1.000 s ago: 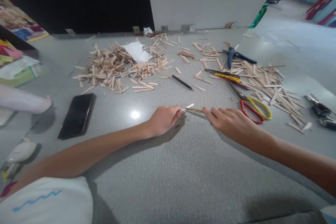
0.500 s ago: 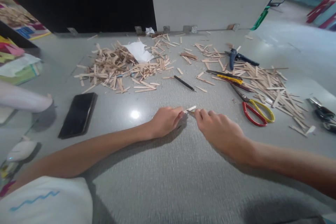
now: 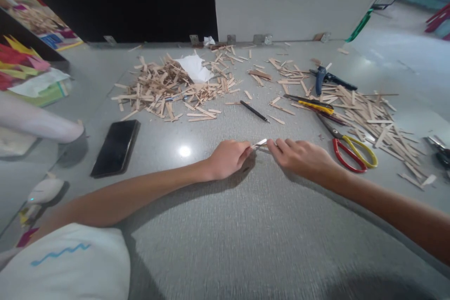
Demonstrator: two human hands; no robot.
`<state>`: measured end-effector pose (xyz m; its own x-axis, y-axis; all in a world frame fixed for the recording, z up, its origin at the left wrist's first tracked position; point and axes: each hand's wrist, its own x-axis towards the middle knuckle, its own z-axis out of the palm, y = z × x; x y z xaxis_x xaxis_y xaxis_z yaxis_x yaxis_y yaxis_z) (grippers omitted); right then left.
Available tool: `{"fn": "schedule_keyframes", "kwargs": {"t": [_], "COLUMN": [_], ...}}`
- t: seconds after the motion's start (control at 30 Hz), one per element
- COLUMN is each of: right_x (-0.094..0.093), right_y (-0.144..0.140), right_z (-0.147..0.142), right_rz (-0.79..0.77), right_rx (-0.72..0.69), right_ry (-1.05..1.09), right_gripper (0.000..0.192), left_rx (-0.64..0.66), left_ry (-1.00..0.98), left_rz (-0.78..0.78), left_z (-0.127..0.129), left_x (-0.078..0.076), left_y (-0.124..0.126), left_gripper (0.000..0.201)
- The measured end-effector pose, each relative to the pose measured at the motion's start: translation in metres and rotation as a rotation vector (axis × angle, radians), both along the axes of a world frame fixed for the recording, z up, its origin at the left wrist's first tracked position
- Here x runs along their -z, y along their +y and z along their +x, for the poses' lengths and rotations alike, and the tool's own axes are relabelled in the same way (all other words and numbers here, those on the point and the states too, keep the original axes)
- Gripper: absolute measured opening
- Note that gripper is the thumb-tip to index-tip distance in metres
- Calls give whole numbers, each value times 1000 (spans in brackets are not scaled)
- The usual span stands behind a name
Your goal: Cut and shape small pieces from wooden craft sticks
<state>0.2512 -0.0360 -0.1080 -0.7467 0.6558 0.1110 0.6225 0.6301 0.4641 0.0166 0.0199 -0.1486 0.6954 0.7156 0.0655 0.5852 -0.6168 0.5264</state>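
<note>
I see the stick [image 3: 260, 142] low over the grey table [image 3: 246, 234], mid-table, pinched at one end by my left hand [image 3: 228, 158], whose fingers are curled closed on it. My right hand [image 3: 302, 157] lies flat beside it, fingers loosely spread, fingertips meeting the stick's other end; whether it grips I cannot tell. Just beyond lies a black pen [image 3: 255, 111]. To the right lie red-and-yellow scissors [image 3: 348, 147], a yellow cutter [image 3: 311, 103] and blue pliers [image 3: 325, 77] among scattered sticks. A stick pile [image 3: 165, 89] with white paper [image 3: 195, 66] sits far left; a phone [image 3: 116, 147] lies nearer.
</note>
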Motion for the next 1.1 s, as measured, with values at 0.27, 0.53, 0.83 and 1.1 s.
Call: {"fn": "schedule_keyframes", "kwargs": {"t": [0.27,0.53,0.83,1.1], "right_x": [25,34,44,35], "right_y": [6,12,4,1], "right_z": [10,25,22,15], "right_rz": [6,-78,16,-21], "right_rx": [39,133,76,-59], "right_ry": [120,340,691,842], "right_gripper": [31,27,43,27], "left_rx": [-118,-242,-363,-323], "left_ry": [-37,-56,-130,-198], "left_rz": [-37,-67,-44,-4], "left_z": [6,13,11,10], "left_x": [-2,-4,1,2], "left_y": [-4,-8,-19,-20], "left_gripper": [42,38,31,23]}}
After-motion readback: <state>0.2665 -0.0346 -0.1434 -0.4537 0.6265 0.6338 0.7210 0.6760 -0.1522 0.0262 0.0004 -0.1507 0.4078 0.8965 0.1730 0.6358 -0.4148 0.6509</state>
